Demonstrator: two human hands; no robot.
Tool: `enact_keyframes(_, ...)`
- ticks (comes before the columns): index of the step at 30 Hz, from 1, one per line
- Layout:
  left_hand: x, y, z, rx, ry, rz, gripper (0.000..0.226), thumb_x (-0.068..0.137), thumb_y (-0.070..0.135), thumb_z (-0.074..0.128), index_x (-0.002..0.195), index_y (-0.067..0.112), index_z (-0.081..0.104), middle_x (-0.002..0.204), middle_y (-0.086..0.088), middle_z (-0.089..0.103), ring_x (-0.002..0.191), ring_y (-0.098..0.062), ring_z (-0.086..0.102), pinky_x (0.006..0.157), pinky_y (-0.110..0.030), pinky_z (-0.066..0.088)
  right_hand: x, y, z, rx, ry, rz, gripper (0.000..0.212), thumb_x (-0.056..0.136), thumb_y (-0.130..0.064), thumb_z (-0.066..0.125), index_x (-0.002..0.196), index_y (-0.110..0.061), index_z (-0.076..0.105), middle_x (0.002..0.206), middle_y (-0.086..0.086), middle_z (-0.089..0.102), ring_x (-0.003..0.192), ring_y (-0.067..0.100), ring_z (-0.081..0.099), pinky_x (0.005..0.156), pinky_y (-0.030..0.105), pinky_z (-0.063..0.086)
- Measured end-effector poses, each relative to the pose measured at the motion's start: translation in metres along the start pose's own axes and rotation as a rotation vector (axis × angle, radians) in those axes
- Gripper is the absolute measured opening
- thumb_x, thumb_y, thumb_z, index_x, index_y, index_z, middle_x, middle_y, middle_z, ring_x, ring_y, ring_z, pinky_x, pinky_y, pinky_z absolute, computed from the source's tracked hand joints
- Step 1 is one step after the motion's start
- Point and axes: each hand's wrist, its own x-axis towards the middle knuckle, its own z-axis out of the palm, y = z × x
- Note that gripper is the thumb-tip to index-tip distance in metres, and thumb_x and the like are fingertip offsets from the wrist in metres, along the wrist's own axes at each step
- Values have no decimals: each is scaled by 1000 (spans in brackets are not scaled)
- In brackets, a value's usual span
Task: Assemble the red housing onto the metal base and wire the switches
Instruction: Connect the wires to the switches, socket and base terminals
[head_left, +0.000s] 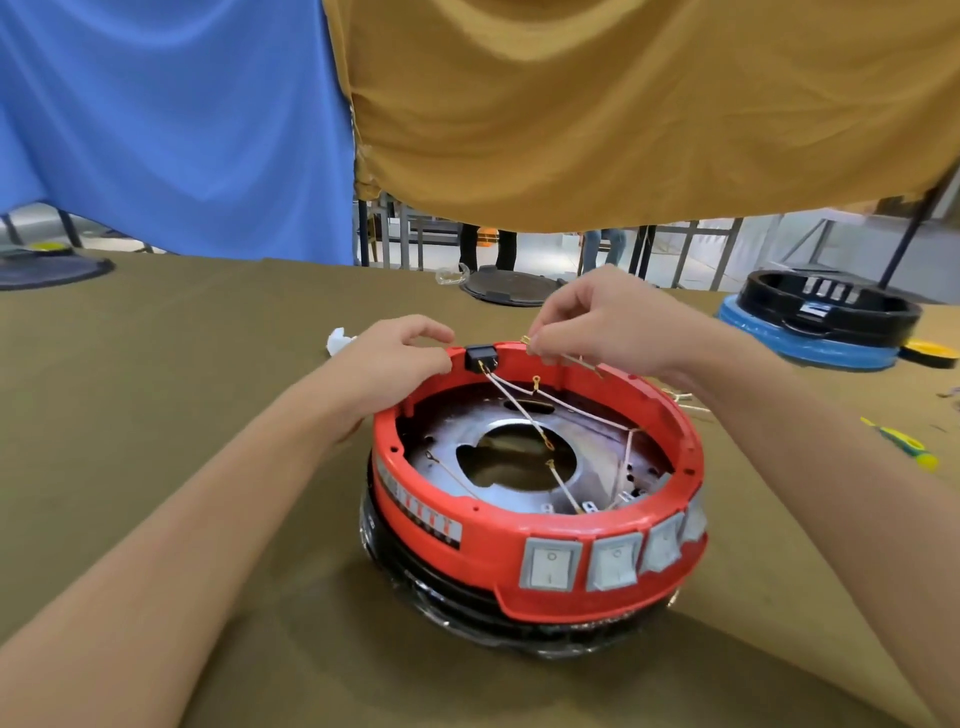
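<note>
Since the red housing (519, 551) is already sitting down over the metal base (447, 441), near the front edge of the olive-covered table (156, 415), this bit is all about wiring. Closest to the camera, the row of grey rocker switches (613, 561) faces forward, and a few loose wires with ring terminals (558, 475) lie inside across the base plate, so I'd say most connections are still to do.

Further back, the left hand (395, 364) has its thumb and fingertips curled against the far rim, pinching the housing right beside the small black switch (481, 357) to steady it. One wire already runs from that switch down into the ring. The right hand (597, 322) pinches a white wire (571, 359) close to its brass terminal (525, 340), just above the rim to the right of the black switch.

Tips, as I see it: hold near the terminal like that so it doesn't flop, line it up square with the tab, and push straight while the left hand braces. Keep slack wires off the centre hole.

Way back toward the far right corner sits another black and blue unit (821, 322), with a green-yellow screwdriver (904, 444) by the right edge.
</note>
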Motion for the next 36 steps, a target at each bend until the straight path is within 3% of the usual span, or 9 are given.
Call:
enact_keyframes(5, 7, -9, 6, -274, -53, -66, 33, 91, 6, 55, 108, 28, 74, 106, -5, 76, 103, -27, 71, 100, -49, 53, 19, 2, 19, 72, -77, 57, 13, 85, -11, 66, 80, -2, 74, 63, 2, 65, 57, 11, 54, 54, 21, 46)
enact_keyframes(9, 9, -12, 6, -324, -77, -45, 37, 91, 3, 52, 108, 25, 75, 104, -7, 77, 100, -27, 72, 97, -45, 55, 16, 15, 28, 119, -11, -5, 12, 89, -16, 67, 83, -11, 76, 68, 2, 68, 61, 6, 59, 57, 16, 47)
enact_keyframes(14, 9, -11, 7, -331, -87, -38, 37, 92, 1, 50, 111, 22, 74, 107, -11, 76, 100, -28, 72, 95, -43, 56, 15, 18, 31, -121, 122, -120, 15, 88, -19, 68, 74, -24, 73, 63, -11, 66, 57, -4, 56, 59, 13, 42)
enact_keyframes(18, 9, -11, 6, -293, -91, -9, 39, 92, 2, 49, 114, 28, 70, 111, -11, 74, 102, -31, 71, 98, -50, 54, 12, 16, 33, -226, 152, -103, 13, 87, -17, 66, 77, -18, 75, 70, -8, 70, 65, 4, 62, 62, 16, 50)
enact_keyframes(22, 8, -11, 6, -265, -92, 1, 39, 93, 3, 48, 110, 27, 72, 110, -12, 74, 106, -39, 68, 100, -59, 50, 12, 16, 34, -246, 156, -97, 14, 87, -16, 65, 77, -18, 74, 69, -7, 69, 64, 5, 61, 61, 15, 49)
enact_keyframes(26, 7, -11, 6, -252, -85, 7, 39, 93, 3, 48, 110, 28, 72, 109, -11, 74, 103, -37, 70, 97, -58, 52, 12, 17, 35, -247, 137, -110, 14, 90, -18, 65, 79, -19, 75, 71, -9, 69, 65, 3, 60, 61, 14, 44)
enact_keyframes(29, 6, -10, 6, -236, -81, 11, 38, 93, 4, 48, 110, 29, 72, 110, -13, 74, 110, -46, 64, 99, -65, 47, 12, 19, 34, -269, 134, -118, 12, 91, -21, 67, 83, -23, 75, 72, -16, 65, 66, -1, 56, 60, 12, 38)
enact_keyframes(33, 6, -9, 6, -232, -75, 7, 38, 93, 5, 49, 110, 30, 72, 108, -12, 74, 107, -43, 67, 97, -63, 50, 13, 19, 35, -283, 129, -111, 11, 91, -22, 68, 82, -25, 75, 70, -19, 63, 62, -9, 53, 54, 5, 33)
enact_keyframes(36, 6, -9, 7, -227, -71, 3, 38, 93, 5, 49, 109, 31, 72, 107, -12, 75, 106, -44, 67, 97, -63, 50, 13, 18, 35, -275, 137, -99, 13, 91, -21, 67, 81, -24, 74, 72, -15, 65, 63, -5, 56, 56, 6, 36)
